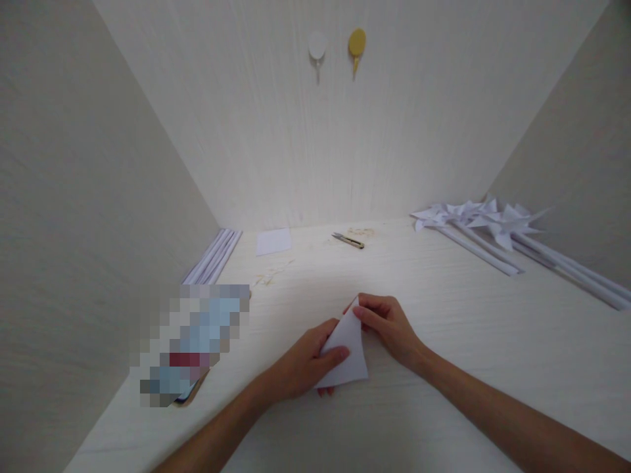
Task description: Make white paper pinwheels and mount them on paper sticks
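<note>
Both our hands grip the folded paper at the desk's front: left hand pinning its lower edge flat, right hand pinching the top corner to steady it.

Paper pinwheels on long white sticks lie at the right of the table. A small cutter and a white paper square lie near the back wall; rolled white sticks lie along the left wall. Two hooks are fixed to the back wall.
</note>
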A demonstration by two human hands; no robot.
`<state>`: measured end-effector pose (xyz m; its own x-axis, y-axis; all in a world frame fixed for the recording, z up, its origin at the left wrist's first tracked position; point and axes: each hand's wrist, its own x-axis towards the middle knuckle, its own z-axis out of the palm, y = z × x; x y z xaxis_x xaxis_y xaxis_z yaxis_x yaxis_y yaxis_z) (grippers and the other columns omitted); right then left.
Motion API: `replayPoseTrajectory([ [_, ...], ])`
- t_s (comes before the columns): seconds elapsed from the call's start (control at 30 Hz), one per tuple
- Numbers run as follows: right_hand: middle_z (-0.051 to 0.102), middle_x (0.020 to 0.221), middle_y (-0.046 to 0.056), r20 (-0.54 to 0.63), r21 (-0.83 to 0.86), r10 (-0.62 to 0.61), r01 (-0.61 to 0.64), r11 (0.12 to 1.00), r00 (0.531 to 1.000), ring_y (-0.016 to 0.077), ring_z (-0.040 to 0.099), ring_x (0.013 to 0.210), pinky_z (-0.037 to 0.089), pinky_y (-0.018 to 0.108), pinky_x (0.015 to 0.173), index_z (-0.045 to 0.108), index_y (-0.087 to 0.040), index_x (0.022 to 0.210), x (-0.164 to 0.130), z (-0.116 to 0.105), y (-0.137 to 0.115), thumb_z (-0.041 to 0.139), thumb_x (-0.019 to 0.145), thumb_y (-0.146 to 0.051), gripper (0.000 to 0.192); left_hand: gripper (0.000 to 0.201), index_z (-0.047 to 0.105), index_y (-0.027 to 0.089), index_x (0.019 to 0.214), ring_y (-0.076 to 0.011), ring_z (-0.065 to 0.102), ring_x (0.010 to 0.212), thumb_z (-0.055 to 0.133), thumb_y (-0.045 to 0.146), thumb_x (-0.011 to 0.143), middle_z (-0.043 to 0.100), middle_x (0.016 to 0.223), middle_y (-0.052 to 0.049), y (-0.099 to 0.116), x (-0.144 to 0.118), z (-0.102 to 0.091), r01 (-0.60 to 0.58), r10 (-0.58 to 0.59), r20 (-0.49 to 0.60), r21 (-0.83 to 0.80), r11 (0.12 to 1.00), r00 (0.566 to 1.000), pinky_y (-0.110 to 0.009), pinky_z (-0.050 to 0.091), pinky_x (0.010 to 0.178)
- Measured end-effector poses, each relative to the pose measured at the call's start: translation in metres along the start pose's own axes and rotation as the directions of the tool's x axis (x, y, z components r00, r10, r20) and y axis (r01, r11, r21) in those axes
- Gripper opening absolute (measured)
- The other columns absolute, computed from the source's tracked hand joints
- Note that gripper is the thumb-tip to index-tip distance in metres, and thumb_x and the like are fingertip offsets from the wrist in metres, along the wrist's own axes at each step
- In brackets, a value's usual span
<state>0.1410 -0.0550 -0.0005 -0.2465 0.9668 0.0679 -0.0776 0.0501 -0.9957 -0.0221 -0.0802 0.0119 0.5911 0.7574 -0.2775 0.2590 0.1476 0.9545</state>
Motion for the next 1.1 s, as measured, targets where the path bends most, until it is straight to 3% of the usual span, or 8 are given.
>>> replayPoseTrajectory([
  [0.17, 0.04, 0.047, -0.004, -0.03, -0.039, 0.011, -0.012, 0.999, 0.999, 0.0081, 0.032, 0.047, 0.022, 0.025, 0.046, 0.055, -0.015, 0.051, -0.001, 0.0, 0.001, 0.059, 0.067, -0.041, 0.031, 0.029, 0.046, 0.017, 0.099, -0.0081, 0.049, 0.044, 0.049, 0.034, 0.075, 0.051, 0.066, 0.001, 0.002, 0.0, 0.0, -0.001, 0.001, -0.005, -0.02, 1.0, 1.0, -0.019, 0.038, 0.037],
  [0.33, 0.042, 0.046, -0.004, -0.139, 0.125, 0.043, -0.026, 0.992, 0.989, 0.0079, 0.034, 0.047, 0.023, 0.024, 0.046, 0.056, -0.016, 0.05, 0.002, -0.002, 0.006, 0.063, 0.065, -0.037, 0.027, 0.033, 0.047, 0.015, 0.097, -0.0143, 0.06, 0.058, 0.057, 0.03, 0.07, 0.06, 0.078, -0.005, 0.0, 0.005, -0.017, -0.021, 0.018, -0.034, -0.085, 0.996, 0.999, -0.022, 0.045, 0.046],
  [0.4, 0.044, 0.047, -0.003, -0.197, 0.187, 0.056, -0.019, 0.982, 0.979, 0.0078, 0.036, 0.047, 0.024, 0.024, 0.046, 0.058, -0.016, 0.05, 0.004, -0.003, 0.007, 0.066, 0.063, -0.034, 0.023, 0.03, 0.05, 0.015, 0.088, -0.0151, 0.06, 0.063, 0.062, 0.029, 0.064, 0.06, 0.078, -0.004, -0.001, 0.008, -0.028, -0.039, 0.025, -0.153, -0.09, 0.995, 0.988, -0.023, 0.046, 0.047],
  [0.53, 0.05, 0.048, -0.002, -0.23, 0.222, 0.089, -0.037, 0.974, 0.969, 0.0074, 0.039, 0.046, 0.026, 0.023, 0.046, 0.063, -0.016, 0.055, 0.006, -0.004, 0.005, 0.07, 0.057, -0.031, 0.017, 0.025, 0.054, 0.014, 0.079, -0.0099, 0.055, 0.057, 0.066, 0.027, 0.061, 0.059, 0.068, 0.0, -0.003, 0.009, -0.045, -0.121, 0.07, -0.397, -0.105, 0.987, 0.915, -0.019, 0.045, 0.046],
  [0.63, 0.05, 0.046, -0.002, -0.211, 0.137, 0.097, -0.069, 0.988, 0.973, 0.007, 0.04, 0.045, 0.027, 0.023, 0.045, 0.064, -0.015, 0.057, 0.005, -0.004, 0.002, 0.07, 0.055, -0.031, 0.017, 0.029, 0.055, 0.013, 0.08, -0.0068, 0.049, 0.044, 0.065, 0.032, 0.061, 0.056, 0.057, 0.003, -0.008, 0.011, -0.051, -0.215, 0.115, -0.495, -0.15, 0.965, 0.861, -0.017, 0.038, 0.04],
  [0.77, 0.047, 0.044, -0.004, -0.101, -0.09, 0.115, -0.124, 0.988, 0.988, 0.006, 0.037, 0.042, 0.026, 0.022, 0.042, 0.063, -0.014, 0.058, 0.004, -0.006, -0.001, 0.066, 0.059, -0.03, 0.017, 0.036, 0.057, 0.013, 0.082, -0.005, 0.04, 0.032, 0.059, 0.044, 0.065, 0.047, 0.041, 0.006, -0.017, 0.015, -0.057, -0.325, 0.176, -0.583, -0.16, 0.932, 0.793, -0.016, 0.028, 0.033],
  [1.0, 0.05, 0.049, -0.003, 0.052, -0.321, 0.162, -0.137, 0.937, 0.985, 0.0064, 0.039, 0.042, 0.027, 0.02, 0.041, 0.059, -0.014, 0.063, 0.004, -0.006, -0.002, 0.057, 0.067, -0.033, 0.019, 0.031, 0.066, 0.015, 0.082, -0.0025, 0.033, 0.039, 0.059, 0.04, 0.067, 0.043, 0.045, 0.005, -0.019, 0.016, -0.061, -0.371, 0.202, -0.633, -0.145, 0.917, 0.747, -0.015, 0.022, 0.037],
  [1.1, 0.05, 0.049, -0.002, 0.082, -0.367, 0.17, -0.129, 0.921, 0.982, 0.0069, 0.039, 0.043, 0.028, 0.021, 0.042, 0.058, -0.014, 0.063, 0.004, -0.005, -0.002, 0.055, 0.068, -0.034, 0.02, 0.025, 0.067, 0.016, 0.079, -0.0021, 0.031, 0.042, 0.062, 0.036, 0.065, 0.053, 0.054, 0.002, -0.017, 0.016, -0.061, -0.424, 0.201, -0.654, -0.202, 0.883, 0.729, -0.016, 0.02, 0.039],
])
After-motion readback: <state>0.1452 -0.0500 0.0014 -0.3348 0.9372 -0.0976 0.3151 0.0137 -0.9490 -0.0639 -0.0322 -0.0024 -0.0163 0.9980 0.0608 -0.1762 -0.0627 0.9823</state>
